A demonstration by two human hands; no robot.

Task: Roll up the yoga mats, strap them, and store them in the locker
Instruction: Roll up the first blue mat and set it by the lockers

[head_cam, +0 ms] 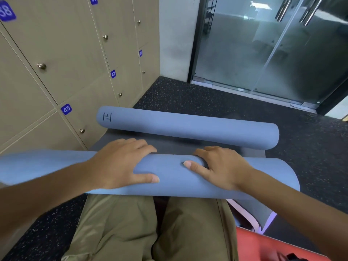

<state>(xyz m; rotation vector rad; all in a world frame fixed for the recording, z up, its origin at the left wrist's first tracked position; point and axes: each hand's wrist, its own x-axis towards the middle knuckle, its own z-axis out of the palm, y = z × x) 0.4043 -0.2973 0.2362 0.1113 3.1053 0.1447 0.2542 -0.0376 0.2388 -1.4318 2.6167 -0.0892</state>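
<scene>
A blue yoga mat (pixel 169 178) lies rolled across the floor just in front of my knees. My left hand (pixel 122 162) rests over the roll's top with its fingers curved over the far side and its thumb on the near side. My right hand (pixel 216 166) grips the roll the same way a little to the right. A dark grey stretch of mat (pixel 169 145) lies flat beyond the roll. A second rolled blue mat (pixel 188 127) with a small logo at its left end lies across that far end. Beige numbered lockers (pixel 56 72) stand shut on the left.
Speckled black floor (pixel 188 95) runs to a glass sliding door (pixel 263 53) at the back right. A red mat (pixel 273 245) and a pale pink and purple edge (pixel 254 217) lie at my right knee. The locker wall is close on the left.
</scene>
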